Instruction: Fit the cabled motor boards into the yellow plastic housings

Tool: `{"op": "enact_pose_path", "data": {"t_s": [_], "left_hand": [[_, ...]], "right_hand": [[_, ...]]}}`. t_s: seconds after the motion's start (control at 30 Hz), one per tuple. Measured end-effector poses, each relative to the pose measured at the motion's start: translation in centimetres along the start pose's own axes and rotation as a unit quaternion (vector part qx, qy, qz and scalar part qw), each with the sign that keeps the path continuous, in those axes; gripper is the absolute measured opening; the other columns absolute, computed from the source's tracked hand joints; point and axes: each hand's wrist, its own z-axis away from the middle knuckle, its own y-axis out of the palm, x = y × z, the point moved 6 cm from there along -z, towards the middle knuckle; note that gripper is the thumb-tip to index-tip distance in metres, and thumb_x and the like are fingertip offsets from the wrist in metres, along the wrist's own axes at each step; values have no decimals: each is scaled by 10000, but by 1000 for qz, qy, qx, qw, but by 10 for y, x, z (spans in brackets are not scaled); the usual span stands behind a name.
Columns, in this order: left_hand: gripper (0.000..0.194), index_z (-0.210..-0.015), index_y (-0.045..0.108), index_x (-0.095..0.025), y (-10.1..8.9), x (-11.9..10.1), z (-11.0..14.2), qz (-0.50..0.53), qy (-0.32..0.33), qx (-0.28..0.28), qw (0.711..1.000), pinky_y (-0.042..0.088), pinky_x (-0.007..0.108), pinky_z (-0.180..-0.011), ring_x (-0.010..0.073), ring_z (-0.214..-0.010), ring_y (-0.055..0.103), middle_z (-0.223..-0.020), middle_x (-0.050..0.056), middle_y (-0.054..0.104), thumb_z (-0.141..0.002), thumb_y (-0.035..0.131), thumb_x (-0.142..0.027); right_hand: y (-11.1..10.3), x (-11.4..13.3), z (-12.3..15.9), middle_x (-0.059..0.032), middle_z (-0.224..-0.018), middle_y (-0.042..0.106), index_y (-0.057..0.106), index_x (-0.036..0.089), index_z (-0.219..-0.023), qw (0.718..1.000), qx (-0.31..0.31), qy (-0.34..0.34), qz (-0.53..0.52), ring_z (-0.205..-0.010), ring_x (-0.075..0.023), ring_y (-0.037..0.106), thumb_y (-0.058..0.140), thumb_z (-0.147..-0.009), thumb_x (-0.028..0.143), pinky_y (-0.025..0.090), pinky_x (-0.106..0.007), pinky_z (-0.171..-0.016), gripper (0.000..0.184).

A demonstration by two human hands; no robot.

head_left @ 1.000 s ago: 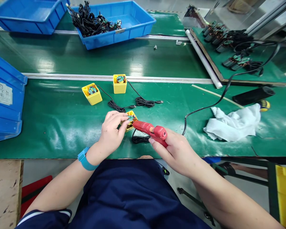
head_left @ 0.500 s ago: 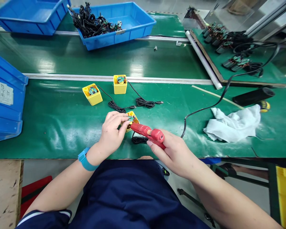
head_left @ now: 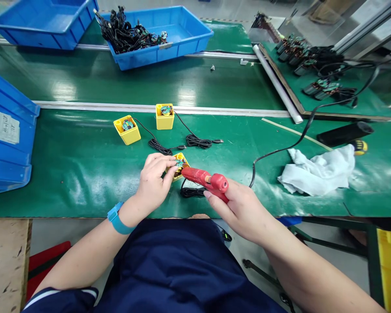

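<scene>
My right hand is wrapped round a red hot glue gun, its nose pointing left into a small yellow case on the green bench. The thumb and fingers of my left hand pinch a green circuit board at the mouth of that case. Part of the case is hidden behind my fingers and the gun. A coiled black cable lies beside it, partly under the gun. Farther back stand two more yellow cases, one on the left and one on the right, each holding a board and trailing a cable.
A blue bin of black cables stands at the back, with another blue bin to its left. A tilted blue crate borders the left side. On the right lie a white cloth, a black cylinder and the gun's cord.
The glue gun and my right hand have shifted slightly to the right, drawing the nose back a little. My left hand stays at the board.
</scene>
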Motion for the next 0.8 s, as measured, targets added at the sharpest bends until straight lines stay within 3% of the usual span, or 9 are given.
{"op": "enact_pose_path", "data": {"t_s": [0.37, 0.8], "left_hand": [[56, -988, 714, -194, -1, -3, -1, -11, 17, -2, 1000, 580, 468, -931, 230, -984, 703, -989, 74, 797, -977, 662, -180], [52, -989, 720, -207, -2, -3, 0, -17, 8, 5, 1000, 580, 479, -919, 238, -983, 700, -1018, 74, 797, -975, 670, -211]], "right_hand": [[0, -2, -2, 17, -660, 536, 531, 232, -892, 999, 23, 27, 4, -551, -171, 529, 492, -1015, 249, 471, -295, -576, 130], [4, -5, 2, -22, -792, 620, 557, 219, -980, 999, 10, 29, 9, -685, -190, 613, 504, -1009, 225, 479, -308, -611, 60]]}}
